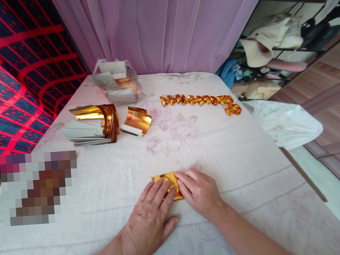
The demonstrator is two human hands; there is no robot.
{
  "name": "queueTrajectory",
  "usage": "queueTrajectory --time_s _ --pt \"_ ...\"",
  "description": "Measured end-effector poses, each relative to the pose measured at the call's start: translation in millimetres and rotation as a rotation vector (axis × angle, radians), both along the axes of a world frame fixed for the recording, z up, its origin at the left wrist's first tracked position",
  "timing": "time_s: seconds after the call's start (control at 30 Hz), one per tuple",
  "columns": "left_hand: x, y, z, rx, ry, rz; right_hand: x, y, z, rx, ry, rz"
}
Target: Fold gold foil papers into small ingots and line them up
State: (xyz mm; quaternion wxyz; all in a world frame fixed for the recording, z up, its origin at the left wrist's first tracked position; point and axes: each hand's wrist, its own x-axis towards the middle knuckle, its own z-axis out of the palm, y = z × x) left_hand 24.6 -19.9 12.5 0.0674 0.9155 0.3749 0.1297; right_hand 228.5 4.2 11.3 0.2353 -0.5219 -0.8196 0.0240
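Note:
A folded sheet of gold foil paper [179,193] lies flat on the table near its front. My left hand [152,206] rests on the sheet's left part with fingers stretched out and the thumb apart, covering much of it. At the right edge, my right hand [202,189] has its fingers bent together and pressed on the paper; its thumb is partly hidden. Beyond my hands, a row of folded gold foil pieces [198,100] runs across the far right, curling toward me at its end. A small curled stack of gold foil sheets [139,120] sits left of that row.
A thick stack of foil sheets [89,132] stands at the left, with a clear plastic bag [131,74] of more sheets behind it. A blurred-out item [43,187] lies nearer. A white bag [292,123] hangs off the right edge. Purple curtain [157,31] borders the back.

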Motion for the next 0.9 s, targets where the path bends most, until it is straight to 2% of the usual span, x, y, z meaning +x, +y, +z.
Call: queueTrajectory --time_s 0.47,0.67,0.77,0.9 --pt "1.1 1.5 -0.8 0.049 -0.028 0.002 -1.2 5.6 -7.0 -0.034 0.075 -0.061" --pt "1.7 1.2 1.6 0.043 -0.025 0.013 -4.7 21.0 13.1 -0.283 0.058 -0.112" --pt "1.6 1.7 2.5 0.047 -0.027 0.009 -8.5 31.3 23.9 -0.418 -0.047 -0.131" --pt "1.6 2.4 4.2 0.035 -0.017 0.000 -13.7 44.3 34.0 -0.480 -0.115 -0.119"
